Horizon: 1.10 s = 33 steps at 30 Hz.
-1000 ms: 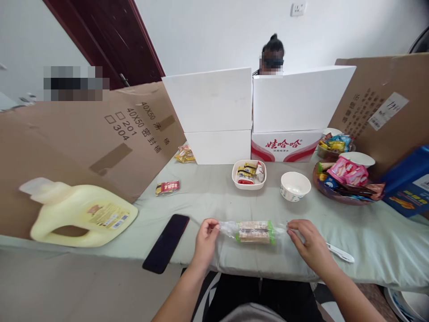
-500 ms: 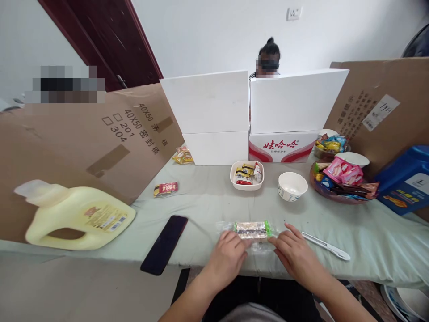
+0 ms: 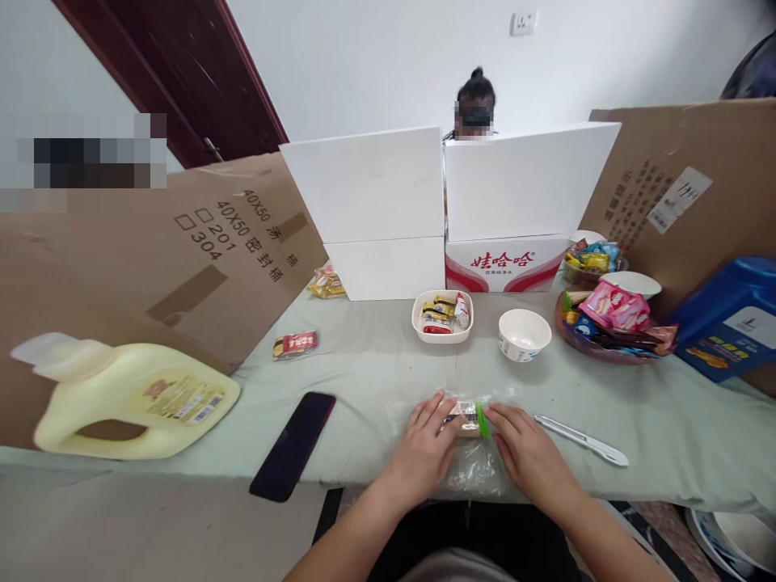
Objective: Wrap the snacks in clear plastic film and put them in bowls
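Table (image 3: 376, 356): covered by a pale green cloth, with brown cardboard sheets (image 3: 200, 242) leaned along its left and right sides.
White boxes (image 3: 369, 210): stacked at the far edge; a person's head is seen behind them.
Jug (image 3: 133, 396): pale yellow, laid on its side at the left.
Phone (image 3: 293, 444): dark, laid flat near the front edge, left of the hands.
Snack plate (image 3: 606, 335): heaped with wrapped sweets at the right (a blue box stands just beside it).
Bowls: an empty white bowl (image 3: 524, 335) and a square dish (image 3: 442, 315) with small packets, set side by side.
Left hand (image 3: 424, 449): laid palm down, fingers slightly spread, pressed on the wrapper.
Right hand (image 3: 527, 453): palm down, fingers close together on the wrapper's right end.
Snack bar (image 3: 470, 419): in a clear wrapper with green ends, flat on the cloth between both hands near the front edge.
Knife (image 3: 579, 439): white, just right of the right hand.
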Each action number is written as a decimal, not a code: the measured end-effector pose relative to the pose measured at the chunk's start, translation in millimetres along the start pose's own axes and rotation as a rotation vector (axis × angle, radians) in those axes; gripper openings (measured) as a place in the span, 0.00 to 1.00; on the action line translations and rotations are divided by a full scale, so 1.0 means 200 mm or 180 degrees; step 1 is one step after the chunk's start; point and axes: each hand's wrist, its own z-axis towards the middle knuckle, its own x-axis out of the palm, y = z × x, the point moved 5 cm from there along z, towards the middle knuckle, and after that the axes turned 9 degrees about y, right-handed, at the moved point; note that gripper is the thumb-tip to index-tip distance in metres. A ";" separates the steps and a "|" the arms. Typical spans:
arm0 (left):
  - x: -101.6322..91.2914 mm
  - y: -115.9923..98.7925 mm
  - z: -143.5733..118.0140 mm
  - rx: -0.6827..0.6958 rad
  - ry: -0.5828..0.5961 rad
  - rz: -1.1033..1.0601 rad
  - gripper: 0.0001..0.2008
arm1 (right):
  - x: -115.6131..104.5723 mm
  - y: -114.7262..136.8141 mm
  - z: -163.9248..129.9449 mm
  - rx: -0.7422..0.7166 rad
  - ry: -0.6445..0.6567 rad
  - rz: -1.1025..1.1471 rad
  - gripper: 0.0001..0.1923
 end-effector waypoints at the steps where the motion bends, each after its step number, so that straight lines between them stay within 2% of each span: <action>1: 0.02 0.02 0.03 -0.0051 0.0036 0.0010 0.26 | 0.02 -0.02 0.02 -0.0053 -0.0046 -0.0017 0.21; 7: 0.08 0.12 0.13 -0.0377 0.0249 -0.0163 0.28 | 0.19 -0.16 0.06 0.0070 -0.0025 -0.0203 0.25; 10: 0.07 0.13 0.16 -0.0474 0.0451 -0.0281 0.31 | 0.21 -0.17 0.04 0.0120 -0.0015 -0.0254 0.24; 13: 0.05 0.15 0.16 -0.0434 0.0498 -0.0621 0.30 | 0.21 -0.17 0.04 0.0130 -0.0051 -0.0273 0.23; 16: 0.03 0.27 0.13 -0.0590 0.0440 -0.1596 0.28 | 0.21 -0.17 0.04 0.0121 -0.0073 -0.0305 0.22; 20: -0.02 0.51 0.11 -0.1078 0.0309 -0.3435 0.26 | 0.23 -0.17 0.04 0.0091 -0.0037 -0.0392 0.20; 22: -0.05 0.59 0.12 -0.1239 0.0160 -0.3881 0.25 | 0.23 -0.18 0.04 0.0067 -0.0044 -0.0413 0.20; 25: -0.04 0.62 0.16 -0.1399 0.0105 -0.3657 0.26 | 0.24 -0.18 0.04 0.0051 -0.0077 -0.0399 0.20; 29: 0.05 0.55 0.22 -0.1723 0.0141 -0.2750 0.36 | 0.24 -0.19 0.04 0.0040 -0.0128 -0.0375 0.20; 31: 0.08 0.51 0.25 -0.1705 0.0152 -0.2558 0.36 | 0.24 -0.19 0.04 0.0029 -0.0134 -0.0401 0.20; 33: 0.05 0.49 0.28 -0.1500 0.0128 -0.2725 0.33 | 0.24 -0.19 0.04 0.0016 -0.0127 -0.0434 0.20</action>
